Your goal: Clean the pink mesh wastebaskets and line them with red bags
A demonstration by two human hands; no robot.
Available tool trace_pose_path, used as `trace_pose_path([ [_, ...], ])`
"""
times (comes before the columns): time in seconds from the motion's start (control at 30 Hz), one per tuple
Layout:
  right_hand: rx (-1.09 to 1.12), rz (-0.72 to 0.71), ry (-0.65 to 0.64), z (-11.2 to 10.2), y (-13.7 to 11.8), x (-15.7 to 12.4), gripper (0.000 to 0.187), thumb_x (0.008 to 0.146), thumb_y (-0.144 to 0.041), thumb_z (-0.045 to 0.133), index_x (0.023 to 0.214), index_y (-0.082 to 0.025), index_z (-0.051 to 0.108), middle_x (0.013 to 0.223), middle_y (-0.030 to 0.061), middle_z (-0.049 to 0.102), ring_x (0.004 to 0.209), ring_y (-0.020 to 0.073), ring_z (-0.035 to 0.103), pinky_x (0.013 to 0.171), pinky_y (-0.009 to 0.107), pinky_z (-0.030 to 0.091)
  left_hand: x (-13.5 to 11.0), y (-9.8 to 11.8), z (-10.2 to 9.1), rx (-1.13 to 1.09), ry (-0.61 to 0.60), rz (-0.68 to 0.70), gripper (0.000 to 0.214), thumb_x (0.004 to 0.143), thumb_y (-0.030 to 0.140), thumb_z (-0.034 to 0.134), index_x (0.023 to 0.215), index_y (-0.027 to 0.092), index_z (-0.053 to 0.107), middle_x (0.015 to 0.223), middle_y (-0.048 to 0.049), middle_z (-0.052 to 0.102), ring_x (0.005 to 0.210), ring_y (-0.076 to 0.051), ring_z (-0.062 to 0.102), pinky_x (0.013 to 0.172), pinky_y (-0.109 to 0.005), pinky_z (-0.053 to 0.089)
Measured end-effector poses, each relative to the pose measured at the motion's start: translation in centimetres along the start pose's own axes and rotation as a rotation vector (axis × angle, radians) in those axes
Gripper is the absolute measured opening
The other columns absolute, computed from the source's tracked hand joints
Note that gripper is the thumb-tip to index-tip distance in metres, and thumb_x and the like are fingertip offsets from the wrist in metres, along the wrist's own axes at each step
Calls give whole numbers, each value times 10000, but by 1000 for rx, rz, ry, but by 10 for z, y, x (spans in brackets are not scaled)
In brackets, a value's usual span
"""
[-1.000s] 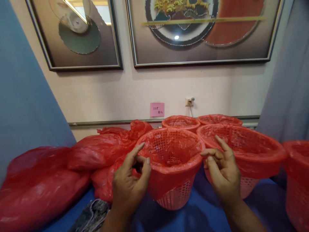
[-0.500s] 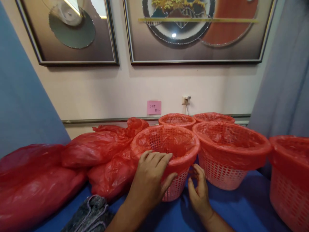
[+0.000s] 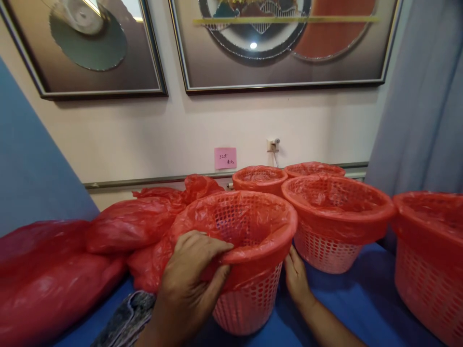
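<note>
A red mesh basket (image 3: pixel 249 299) lined with a red plastic bag (image 3: pixel 253 221) stands right in front of me on the blue table (image 3: pixel 347 303). My left hand (image 3: pixel 188 284) grips the near left part of its rim, fingers curled over the bag's folded edge. On the basket's right side my right hand (image 3: pixel 295 277) lies against the wall below the rim; its fingertips are hidden behind the basket.
Several more red lined baskets (image 3: pixel 336 217) stand to the right and behind, one at the right edge (image 3: pixel 430 250). Loose red bags (image 3: pixel 119 226) are heaped at the left. A grey cloth (image 3: pixel 126 318) lies near my left arm. A wall with framed pictures is behind.
The basket has come closer to me and sits higher in view. My left hand shifted from lying flat on the rim to gripping it; my right hand moved up along the basket's right side.
</note>
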State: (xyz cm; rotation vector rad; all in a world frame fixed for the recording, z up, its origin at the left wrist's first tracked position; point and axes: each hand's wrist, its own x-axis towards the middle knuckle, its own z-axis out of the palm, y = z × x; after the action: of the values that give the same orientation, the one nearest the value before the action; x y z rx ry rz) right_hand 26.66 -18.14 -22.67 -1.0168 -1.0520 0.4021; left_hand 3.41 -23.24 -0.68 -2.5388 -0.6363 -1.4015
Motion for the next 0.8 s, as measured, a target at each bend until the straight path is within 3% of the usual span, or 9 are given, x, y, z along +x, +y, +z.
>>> trace_pose_path([
  [0.17, -33, -184, -39, -9, -20, -8, 477, 1080, -404, 409, 1531, -268, 487, 1554, 112, 535, 1449, 283, 491, 1200, 559, 404, -14, 8, -7, -29, -64, 8, 247, 919, 186, 743, 1140, 237, 645, 972, 5, 729, 898, -182, 673, 945, -359, 473],
  [0.33, -167, -409, -29, -18, -44, -17, 617, 1054, -369, 473, 1638, -318, 281, 1681, 95, 342, 1541, 331, 344, 1216, 637, 345, -20, 19, -13, -93, -79, -11, 155, 942, 153, 706, 1068, 222, 649, 912, 14, 722, 839, -158, 664, 889, -333, 489],
  [0.47, -198, -511, 3, -19, -76, -6, 611, 1043, -348, 469, 1631, -308, 306, 1678, 103, 332, 1539, 355, 332, 1213, 684, 309, -21, 27, -16, -136, -73, -67, 163, 964, 103, 639, 1064, 232, 649, 920, 10, 722, 844, -153, 659, 836, -316, 491],
  [0.63, -80, -520, 91, -18, -115, 16, 534, 1027, -315, 499, 1556, -268, 444, 1543, 135, 488, 1441, 334, 462, 1196, 645, 350, -23, 32, -14, -210, -81, -166, 150, 985, 96, 593, 991, 238, 642, 882, 13, 704, 803, -138, 652, 740, -262, 506],
  [0.8, 56, -356, 99, -12, -118, 9, 530, 1037, -371, 507, 1548, -252, 431, 1545, 155, 487, 1428, 338, 482, 1183, 650, 359, -26, 36, -11, -166, -24, -129, 123, 983, 99, 594, 970, 216, 628, 828, -2, 668, 752, -146, 617, 703, -271, 493],
])
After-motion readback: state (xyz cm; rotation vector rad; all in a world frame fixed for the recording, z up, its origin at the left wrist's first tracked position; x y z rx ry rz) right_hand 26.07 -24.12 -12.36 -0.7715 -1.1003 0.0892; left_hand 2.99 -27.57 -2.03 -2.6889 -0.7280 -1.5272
